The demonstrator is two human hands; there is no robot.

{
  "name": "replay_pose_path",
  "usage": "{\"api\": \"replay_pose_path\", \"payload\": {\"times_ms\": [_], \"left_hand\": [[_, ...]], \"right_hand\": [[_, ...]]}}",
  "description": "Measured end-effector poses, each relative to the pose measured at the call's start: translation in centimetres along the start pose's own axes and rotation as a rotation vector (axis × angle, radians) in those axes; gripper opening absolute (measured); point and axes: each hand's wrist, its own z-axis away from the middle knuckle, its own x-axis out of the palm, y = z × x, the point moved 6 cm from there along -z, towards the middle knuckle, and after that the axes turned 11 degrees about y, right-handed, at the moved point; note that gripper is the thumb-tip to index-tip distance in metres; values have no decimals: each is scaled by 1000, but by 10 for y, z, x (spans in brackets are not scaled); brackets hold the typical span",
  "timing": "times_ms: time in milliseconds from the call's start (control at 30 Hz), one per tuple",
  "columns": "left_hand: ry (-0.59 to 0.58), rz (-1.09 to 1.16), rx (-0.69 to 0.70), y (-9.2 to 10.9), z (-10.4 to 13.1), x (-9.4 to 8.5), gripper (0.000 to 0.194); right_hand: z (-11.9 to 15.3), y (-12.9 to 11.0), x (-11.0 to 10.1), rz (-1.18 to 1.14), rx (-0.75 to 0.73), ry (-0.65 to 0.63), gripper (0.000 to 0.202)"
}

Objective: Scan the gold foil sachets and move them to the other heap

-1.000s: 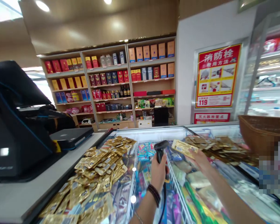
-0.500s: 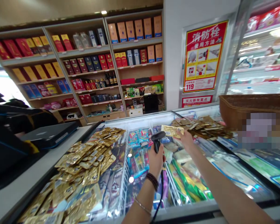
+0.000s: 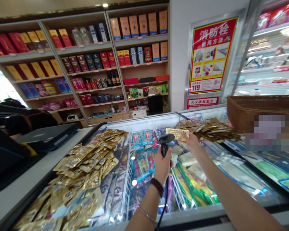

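My left hand is wrapped round the handle of a black corded scanner above the middle of the glass-topped freezer. Between its fingers my right hand pinches the right end of a gold packet, whose left end lies just behind the scanner head. A large spread of gold packets covers the left part of the freezer top. Behind my right hand a second pile of gold packets lies near the far edge.
A brown wicker basket stands at the right on the freezer. On the left counter sits a flat black device. Shelves of boxes and a red poster are behind.
The scanner in my left hand has shifted slightly right, closer to the gold packet. My right hand keeps the packet nearly in place. The view has moved a little.
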Motion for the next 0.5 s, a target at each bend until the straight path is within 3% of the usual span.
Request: {"api": "replay_pose_path", "payload": {"times_ms": [333, 500], "left_hand": [[31, -39, -33, -1, 0, -2, 66], [-15, -68, -17, -6, -2, -5, 64]], "right_hand": [[4, -3, 0, -26, 34, 8, 35], [7, -8, 0, -43, 52, 27, 27]]}}
